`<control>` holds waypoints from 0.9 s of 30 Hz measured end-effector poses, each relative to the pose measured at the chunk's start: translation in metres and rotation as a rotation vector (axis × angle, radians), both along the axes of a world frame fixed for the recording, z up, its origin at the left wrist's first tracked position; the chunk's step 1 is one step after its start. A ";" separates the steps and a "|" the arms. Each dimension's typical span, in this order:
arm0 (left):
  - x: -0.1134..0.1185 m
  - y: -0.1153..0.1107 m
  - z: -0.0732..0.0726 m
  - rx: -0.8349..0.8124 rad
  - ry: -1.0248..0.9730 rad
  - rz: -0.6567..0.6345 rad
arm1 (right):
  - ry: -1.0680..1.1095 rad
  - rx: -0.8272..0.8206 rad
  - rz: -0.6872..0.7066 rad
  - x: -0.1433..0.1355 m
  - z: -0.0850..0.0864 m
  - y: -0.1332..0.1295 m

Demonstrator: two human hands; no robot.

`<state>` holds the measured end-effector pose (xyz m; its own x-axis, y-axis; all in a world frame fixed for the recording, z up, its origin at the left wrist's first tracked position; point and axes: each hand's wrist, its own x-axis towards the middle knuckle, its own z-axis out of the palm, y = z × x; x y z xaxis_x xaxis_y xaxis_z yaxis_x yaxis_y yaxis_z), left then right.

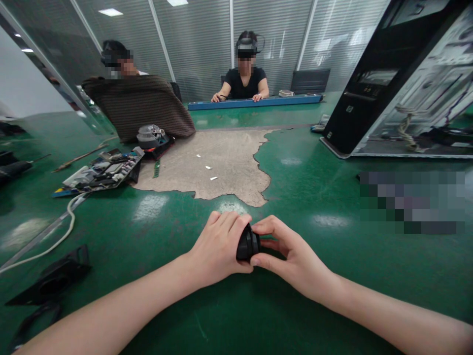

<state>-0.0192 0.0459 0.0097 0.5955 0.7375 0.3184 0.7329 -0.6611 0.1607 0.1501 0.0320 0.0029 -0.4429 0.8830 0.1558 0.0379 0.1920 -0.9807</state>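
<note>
Both hands meet at a small black, stepped round piece (248,244), which looks like a camera lens. My left hand (218,244) is wrapped round its left part and hides much of it. On the other side, the thumb and fingertips of my right hand (286,251) pinch its narrower right end. The piece is held over the green table (207,315), close in front of me; whether it touches the surface I cannot tell.
Circuit boards (107,167) lie at left beside a brown cloth (144,106) and a white cable (70,217). A black plastic part (55,276) sits near left. An open computer tower (358,88) stands at right. Across the table, a person (246,79) touches a long blue bar (288,100).
</note>
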 end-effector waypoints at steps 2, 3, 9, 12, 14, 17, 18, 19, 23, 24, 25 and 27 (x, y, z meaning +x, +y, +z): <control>0.000 0.000 0.000 0.001 -0.003 0.002 | 0.015 0.001 0.007 0.000 0.000 -0.001; 0.000 0.001 -0.001 0.003 -0.008 0.004 | 0.032 -0.018 0.013 0.000 0.000 0.000; 0.000 0.001 -0.001 -0.003 -0.022 0.001 | -0.011 -0.074 0.010 0.001 0.002 0.002; 0.000 0.001 0.000 -0.014 -0.013 0.002 | -0.072 -0.051 0.032 0.002 0.002 0.002; 0.000 0.001 0.000 -0.019 -0.004 0.003 | -0.094 -0.008 0.050 0.004 0.002 0.003; -0.001 0.001 0.000 -0.022 0.004 -0.001 | -0.103 0.090 0.059 0.006 0.001 0.003; -0.001 0.001 -0.001 -0.021 0.004 -0.003 | -0.104 0.109 0.063 0.006 0.001 0.003; -0.001 0.001 -0.001 -0.021 0.004 -0.004 | -0.103 0.118 0.063 0.006 0.001 0.003; 0.000 0.000 0.000 -0.033 -0.006 0.006 | -0.076 0.052 0.047 0.005 0.001 0.004; 0.000 0.001 0.001 -0.040 -0.008 0.007 | -0.072 0.032 0.043 0.004 0.001 0.004; 0.000 0.001 0.001 -0.049 -0.007 0.007 | -0.074 0.017 0.040 0.004 0.001 0.004; 0.000 0.001 0.002 -0.066 -0.006 0.007 | -0.087 -0.001 0.039 0.003 0.003 0.004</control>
